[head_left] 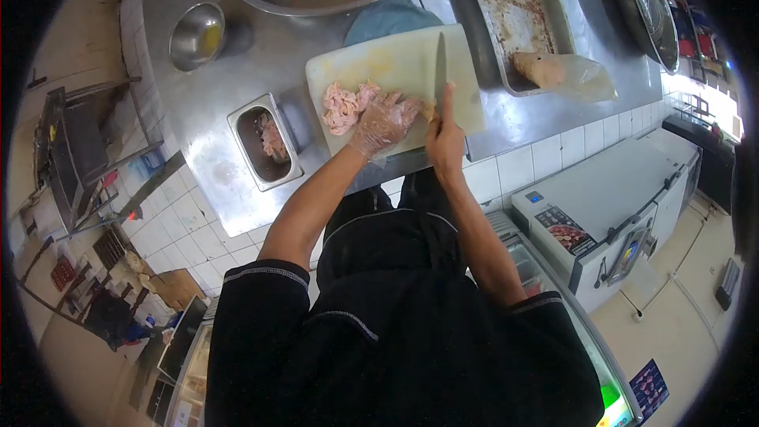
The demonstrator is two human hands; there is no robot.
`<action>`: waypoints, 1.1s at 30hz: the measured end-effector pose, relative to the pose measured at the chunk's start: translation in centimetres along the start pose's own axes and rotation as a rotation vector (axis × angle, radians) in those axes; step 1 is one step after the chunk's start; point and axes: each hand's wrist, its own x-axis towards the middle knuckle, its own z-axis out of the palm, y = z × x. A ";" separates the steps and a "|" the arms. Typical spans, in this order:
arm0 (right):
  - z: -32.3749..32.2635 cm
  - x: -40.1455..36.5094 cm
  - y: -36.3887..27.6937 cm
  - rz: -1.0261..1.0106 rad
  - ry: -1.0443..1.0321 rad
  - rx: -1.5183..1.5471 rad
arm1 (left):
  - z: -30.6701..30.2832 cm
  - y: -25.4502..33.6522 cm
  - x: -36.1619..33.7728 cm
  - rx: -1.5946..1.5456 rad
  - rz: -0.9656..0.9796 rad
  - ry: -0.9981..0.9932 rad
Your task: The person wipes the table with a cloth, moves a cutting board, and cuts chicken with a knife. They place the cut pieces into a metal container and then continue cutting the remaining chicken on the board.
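A white cutting board (pixel 395 59) lies on the steel table with a heap of pale pink raw meat (pixel 341 109) on its left part. My left hand (pixel 379 128), in a clear plastic glove, presses down on more of the meat with fingers curled round it. In my bare right hand (pixel 446 142) is a knife (pixel 441 63), its handle gripped and its blade pointing away from me, the index finger stretched along it. The blade is just right of the meat. Some meat pieces also lie in a small rectangular steel pan (pixel 251 142) left of the board.
A steel bowl (pixel 183 39) holding something yellow stands at the back left. Behind the board are a blue-green cloth (pixel 387 20) and a large basin (pixel 316 6) of cloudy liquid. A stained tray (pixel 494 0) holding a bagged item (pixel 545 69) is at right.
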 end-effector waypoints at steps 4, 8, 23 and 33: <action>-2.9 0.5 -0.2 0.135 0.055 0.068 | -1.0 0.3 0.0 -0.002 -0.031 0.124; -6.5 0.3 -0.8 0.177 0.104 0.103 | -0.6 0.2 0.8 -0.123 -0.317 0.091; -14.9 -1.3 2.6 0.147 0.114 0.202 | -1.0 3.9 6.2 0.035 -0.415 -0.224; -17.8 0.2 4.6 0.079 0.026 0.308 | -3.2 5.5 6.0 -0.594 -0.653 -0.077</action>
